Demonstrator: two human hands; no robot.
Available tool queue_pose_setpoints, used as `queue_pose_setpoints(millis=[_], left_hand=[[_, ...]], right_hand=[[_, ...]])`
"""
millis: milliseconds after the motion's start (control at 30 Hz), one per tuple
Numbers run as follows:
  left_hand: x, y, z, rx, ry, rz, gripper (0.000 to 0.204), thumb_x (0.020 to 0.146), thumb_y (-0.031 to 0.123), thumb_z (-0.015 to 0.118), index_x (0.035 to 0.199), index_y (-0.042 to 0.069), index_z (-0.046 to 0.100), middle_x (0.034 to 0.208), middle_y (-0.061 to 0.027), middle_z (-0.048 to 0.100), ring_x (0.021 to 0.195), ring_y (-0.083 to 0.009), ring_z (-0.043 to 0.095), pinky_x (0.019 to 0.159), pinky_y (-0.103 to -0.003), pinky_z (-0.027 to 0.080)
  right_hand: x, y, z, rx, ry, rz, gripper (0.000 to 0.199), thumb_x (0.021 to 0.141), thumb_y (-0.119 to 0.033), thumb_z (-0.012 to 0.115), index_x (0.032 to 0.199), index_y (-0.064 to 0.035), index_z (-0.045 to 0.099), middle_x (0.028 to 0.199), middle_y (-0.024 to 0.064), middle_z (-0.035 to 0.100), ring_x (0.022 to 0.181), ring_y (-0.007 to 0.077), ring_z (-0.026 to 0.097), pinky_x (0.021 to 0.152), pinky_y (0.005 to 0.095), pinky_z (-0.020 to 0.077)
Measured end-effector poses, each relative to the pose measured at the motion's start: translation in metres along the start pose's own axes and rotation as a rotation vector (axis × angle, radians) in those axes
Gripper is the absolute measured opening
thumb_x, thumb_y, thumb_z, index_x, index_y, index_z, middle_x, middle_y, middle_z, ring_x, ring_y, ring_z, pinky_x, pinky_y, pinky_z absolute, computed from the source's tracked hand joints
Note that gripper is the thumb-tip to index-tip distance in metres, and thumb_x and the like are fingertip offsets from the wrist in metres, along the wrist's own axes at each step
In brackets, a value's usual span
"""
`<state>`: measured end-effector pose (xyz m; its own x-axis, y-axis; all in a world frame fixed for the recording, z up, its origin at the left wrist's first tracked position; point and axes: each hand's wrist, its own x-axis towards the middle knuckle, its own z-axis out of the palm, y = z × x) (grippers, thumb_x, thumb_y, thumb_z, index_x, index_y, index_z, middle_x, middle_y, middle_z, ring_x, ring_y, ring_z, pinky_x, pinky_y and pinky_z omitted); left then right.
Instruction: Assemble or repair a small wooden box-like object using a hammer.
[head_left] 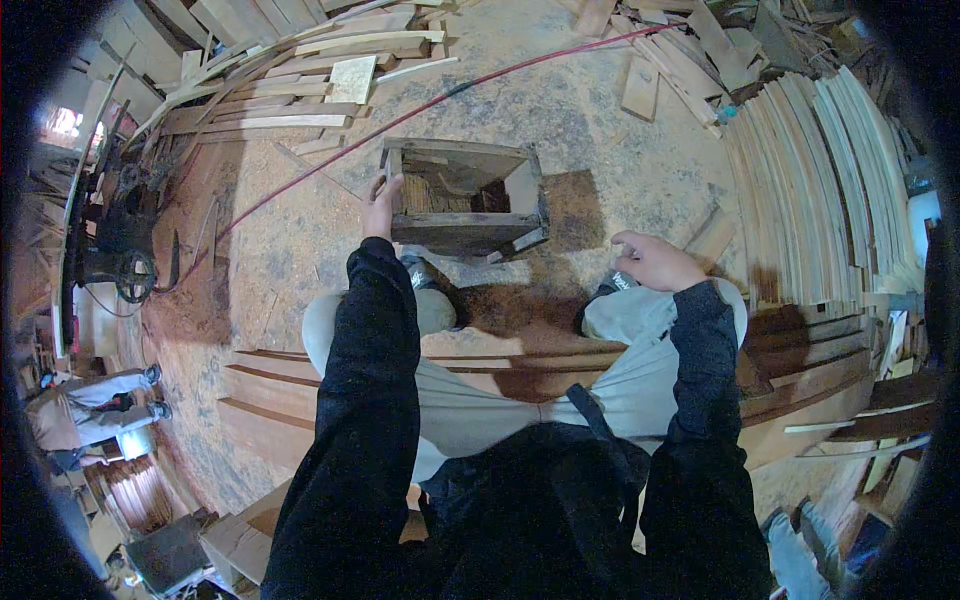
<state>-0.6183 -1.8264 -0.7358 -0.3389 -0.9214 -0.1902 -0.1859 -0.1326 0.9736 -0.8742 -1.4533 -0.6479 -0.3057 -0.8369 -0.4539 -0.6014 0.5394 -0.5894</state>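
An open-topped, weathered wooden box (470, 222) sits on the floor in front of my feet. Inside it lie a light brown ribbed piece (426, 194) and some dark material at the right end. My left hand (379, 210) grips the upper edge of the box's left end board, with the fingers partly hidden by the wood. Over my right knee, apart from the box, is my right hand (662, 263), its fingers loosely bent and spread, and nothing shows in it.
A red hose (440, 97) crosses the floor beyond the box. Planks (330, 90) lie piled at far left; stacked boards (800, 190) stand at right. Long timbers (270, 385) lie beneath me. A machine with a handwheel (132, 276) stands left. Another person (100, 405) is at lower left.
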Motion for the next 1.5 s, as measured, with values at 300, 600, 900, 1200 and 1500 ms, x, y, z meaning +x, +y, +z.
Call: queue_pose_setpoints(millis=[300, 600, 900, 1200, 1500], left_hand=[[-0.023, 0.020, 0.011, -0.004, 0.024, 0.015, 0.069, 0.071, 0.033, 0.073, 0.121, -0.006, 0.048, 0.116, -0.0160, 0.055, 0.106, -0.0203, 0.051, 0.092, -0.030, 0.038], [-0.021, 0.023, 0.024, 0.068, 0.037, 0.081, 0.070, 0.071, 0.034, 0.072, 0.122, -0.007, 0.047, 0.119, -0.0178, 0.052, 0.109, -0.0237, 0.050, 0.093, -0.031, 0.037], [-0.018, 0.020, 0.021, 0.057, 0.035, 0.066, 0.071, 0.070, 0.034, 0.073, 0.123, -0.006, 0.046, 0.121, -0.0191, 0.051, 0.110, -0.0242, 0.050, 0.093, -0.031, 0.037], [-0.017, 0.014, 0.019, 0.077, 0.030, 0.059, 0.073, 0.069, 0.038, 0.072, 0.123, -0.004, 0.047, 0.121, -0.0193, 0.051, 0.109, -0.0240, 0.050, 0.093, -0.031, 0.038], [-0.017, 0.016, 0.025, 0.063, 0.035, 0.030, 0.074, 0.069, 0.039, 0.072, 0.123, -0.005, 0.047, 0.119, -0.0191, 0.053, 0.108, -0.0234, 0.051, 0.092, -0.031, 0.037]], right_hand=[[-0.008, -0.009, 0.000, -0.013, 0.019, -0.018, 0.048, 0.080, -0.033, 0.058, 0.118, -0.0029, 0.051, 0.099, 0.0202, 0.060, 0.094, 0.0340, 0.058, 0.081, 0.0404, 0.0456], [-0.008, -0.003, 0.000, -0.023, 0.054, -0.046, 0.046, 0.082, -0.029, 0.057, 0.118, -0.0014, 0.050, 0.100, 0.0208, 0.059, 0.092, 0.0331, 0.058, 0.081, 0.0391, 0.0455], [-0.007, -0.006, 0.000, -0.009, 0.024, -0.029, 0.046, 0.081, -0.029, 0.058, 0.118, -0.0016, 0.050, 0.096, 0.0186, 0.060, 0.089, 0.0317, 0.058, 0.079, 0.0382, 0.0457], [-0.008, -0.006, -0.001, 0.005, -0.003, -0.024, 0.046, 0.080, -0.030, 0.057, 0.117, -0.0025, 0.050, 0.097, 0.0206, 0.060, 0.091, 0.0345, 0.058, 0.080, 0.0406, 0.0458], [-0.007, 0.000, 0.001, -0.001, 0.005, -0.014, 0.047, 0.080, -0.030, 0.056, 0.118, -0.0030, 0.051, 0.101, 0.0207, 0.060, 0.094, 0.0342, 0.058, 0.083, 0.0404, 0.0455]])
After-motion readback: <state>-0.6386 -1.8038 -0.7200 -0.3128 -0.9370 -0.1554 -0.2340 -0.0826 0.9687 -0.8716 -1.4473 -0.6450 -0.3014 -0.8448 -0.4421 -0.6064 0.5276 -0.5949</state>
